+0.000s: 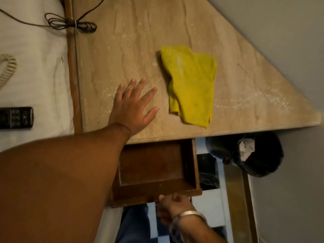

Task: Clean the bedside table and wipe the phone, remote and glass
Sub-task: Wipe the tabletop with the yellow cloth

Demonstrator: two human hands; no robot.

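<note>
My left hand (pixel 134 106) lies flat with spread fingers on the beige marble top of the bedside table (pixel 122 41), just left of a crumpled yellow cloth (pixel 190 85) that it does not touch. My right hand (pixel 172 206), with a metal bangle on the wrist, grips the front of the pulled-out wooden drawer (pixel 154 165) from below; the fingers are hidden under the drawer front. The black remote (pixel 16 117) lies on the white bedsheet at the left edge. A coiled cream phone cord (pixel 7 67) shows further up on the bed.
A bundled dark cable (pixel 70 23) lies across the wooden bed rail (pixel 73 67) at the top left. A bin with a black liner (pixel 254 155) and crumpled paper stands on the floor right of the drawer. Grey wall runs along the table's slanted right side.
</note>
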